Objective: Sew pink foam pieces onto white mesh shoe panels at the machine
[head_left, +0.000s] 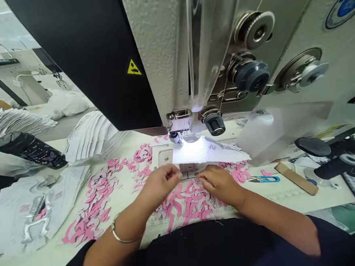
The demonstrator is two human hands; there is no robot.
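Note:
A white fabric piece (193, 151) with a small printed mark lies under the lit needle area of the sewing machine (172, 60). Just below its left end is my left hand (162, 182), thumb and fingers pinched together at the metal needle plate (161, 156). My right hand (222, 184) sits on the other side of the plate with its fingers curled in, apart from the left. Whatever either hand pinches is too small or hidden to make out. Pink and white fabric scraps (197, 202) lie heaped beneath and between both hands.
More pink scraps (99, 195) spread leftward. Stacked white fabric pieces (89, 135) and a dark bottle (29, 149) stand at left, with cut white pieces (9, 209) in front. At right lie blue thread snips (267, 179), a brown strip (296, 178) and a translucent sheet (274, 132).

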